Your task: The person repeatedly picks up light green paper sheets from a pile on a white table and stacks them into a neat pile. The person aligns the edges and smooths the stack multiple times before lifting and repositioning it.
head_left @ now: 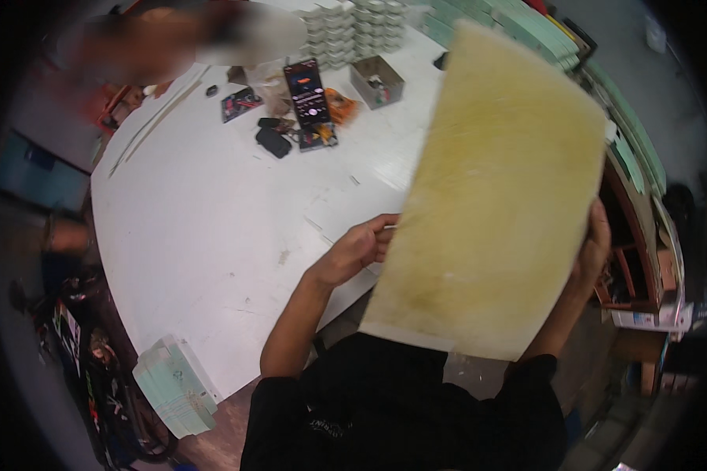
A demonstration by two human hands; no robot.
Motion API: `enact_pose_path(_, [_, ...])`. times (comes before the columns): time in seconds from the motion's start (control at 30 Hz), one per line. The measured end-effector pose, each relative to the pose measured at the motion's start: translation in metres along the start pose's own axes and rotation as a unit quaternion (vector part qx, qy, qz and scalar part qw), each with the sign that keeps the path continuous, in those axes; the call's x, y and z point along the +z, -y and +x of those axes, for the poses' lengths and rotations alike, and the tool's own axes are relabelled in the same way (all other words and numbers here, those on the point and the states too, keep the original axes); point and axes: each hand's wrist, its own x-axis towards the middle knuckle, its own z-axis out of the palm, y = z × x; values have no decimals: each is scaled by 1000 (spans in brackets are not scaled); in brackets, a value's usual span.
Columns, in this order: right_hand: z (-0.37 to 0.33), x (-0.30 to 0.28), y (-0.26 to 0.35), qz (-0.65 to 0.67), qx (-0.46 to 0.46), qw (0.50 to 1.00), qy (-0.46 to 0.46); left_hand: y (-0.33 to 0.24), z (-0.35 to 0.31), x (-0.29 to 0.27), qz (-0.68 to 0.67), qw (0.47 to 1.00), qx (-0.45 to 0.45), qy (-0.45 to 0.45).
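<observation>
A large yellowish sheet (503, 188) with pale margins is held up, tilted, over the right side of the white table (188, 228). Its kind is unclear; the surface looks blotchy and faintly translucent. At its left edge, my left hand (361, 250) has its fingers curled, their tips partly hidden behind the sheet. The opposite edge is gripped by my right hand (595, 245), most of whose fingers are out of sight behind the sheet. The lower end of the sheet hangs just in front of my dark shirt.
On the table stand a lit phone (306, 93), an open small box (377, 81), a black pouch (273, 141) and stacks of white pieces (346, 31). Pale green stacks lie at the back right (526, 35) and the near left corner (174, 388). Shelving (632, 259) flanks the right.
</observation>
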Motion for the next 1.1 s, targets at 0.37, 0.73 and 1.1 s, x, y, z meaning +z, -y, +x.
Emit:
enact_pose_path(0.37, [-80, 195, -138, 406, 96, 835, 359, -56, 17, -29, -68, 921, 219, -315])
enact_pose_path(0.73, [195, 361, -226, 287, 87, 925, 235, -30, -84, -80, 149, 899, 173, -374])
enact_pose_path(1.1, [303, 465, -258, -128, 152, 977, -77, 40, -209, -50, 139, 787, 76, -596])
